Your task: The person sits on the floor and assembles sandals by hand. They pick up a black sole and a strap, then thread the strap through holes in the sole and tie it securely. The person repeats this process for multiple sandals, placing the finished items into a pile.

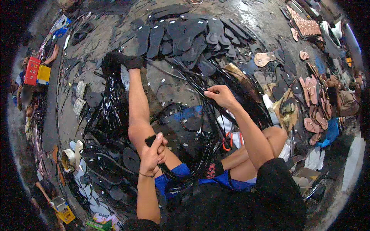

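Observation:
I sit on the floor with my left leg stretched out and a black sock on the foot [122, 61]. My left hand [154, 152] is closed on the near end of a bundle of thin black straps [163, 169] over my left thigh. My right hand [219, 96] is raised farther out and pinches several glossy black straps [192, 82] that fan away across the floor. More black straps [110, 107] lie in a heap to the left of my leg.
Rows of black sandal soles [185, 36] lie on the concrete floor ahead. Tan and pink soles [314, 111] are piled at the right, with a patterned stack [306, 25] at the top right. Tape rolls [68, 158] and red and yellow boxes [36, 71] sit at the left.

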Motion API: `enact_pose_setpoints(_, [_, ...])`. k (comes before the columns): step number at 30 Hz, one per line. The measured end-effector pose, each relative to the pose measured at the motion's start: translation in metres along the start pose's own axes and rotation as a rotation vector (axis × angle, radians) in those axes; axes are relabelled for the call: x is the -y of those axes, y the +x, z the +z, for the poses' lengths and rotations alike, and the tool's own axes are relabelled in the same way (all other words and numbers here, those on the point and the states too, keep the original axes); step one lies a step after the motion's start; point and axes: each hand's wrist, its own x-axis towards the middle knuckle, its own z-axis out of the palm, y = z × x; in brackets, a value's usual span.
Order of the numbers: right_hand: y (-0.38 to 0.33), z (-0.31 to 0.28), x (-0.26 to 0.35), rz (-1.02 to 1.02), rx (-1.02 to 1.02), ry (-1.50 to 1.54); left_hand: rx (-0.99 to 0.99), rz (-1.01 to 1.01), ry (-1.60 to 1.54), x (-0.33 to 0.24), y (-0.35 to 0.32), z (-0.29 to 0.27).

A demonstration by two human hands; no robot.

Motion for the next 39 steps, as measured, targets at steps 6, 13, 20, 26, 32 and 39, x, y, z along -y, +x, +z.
enact_pose_setpoints(6, [-0.053, -0.023, 0.056, 0.082, 0.181, 0.652, 0.105, 0.299, 0.181, -0.030, 0.056, 0.090])
enact_pose_setpoints(13, [-0.089, -0.020, 0.053, 0.188, 0.254, 1.169, 0.503, 0.339, 0.027, -0.031, 0.110, 0.105])
enact_pose_setpoints(20, [-0.096, -0.054, 0.045, 0.185, 0.324, 1.255, 0.621, 0.188, 0.210, -0.012, 0.144, 0.131])
enact_pose_setpoints(26, [-0.120, -0.140, 0.067, 0.151, -0.104, 0.827, 0.210, 0.073, 0.315, 0.016, 0.238, 0.095])
enact_pose_setpoints(32, [-0.156, -0.234, 0.103, -0.187, -0.441, 0.873, -0.014, 0.181, 0.671, 0.074, 0.295, 0.053])
enact_pose_setpoints(39, [-0.139, -0.163, 0.098, -0.352, -0.614, 0.449, 0.135, 0.625, 0.347, -0.046, 0.093, 0.111])
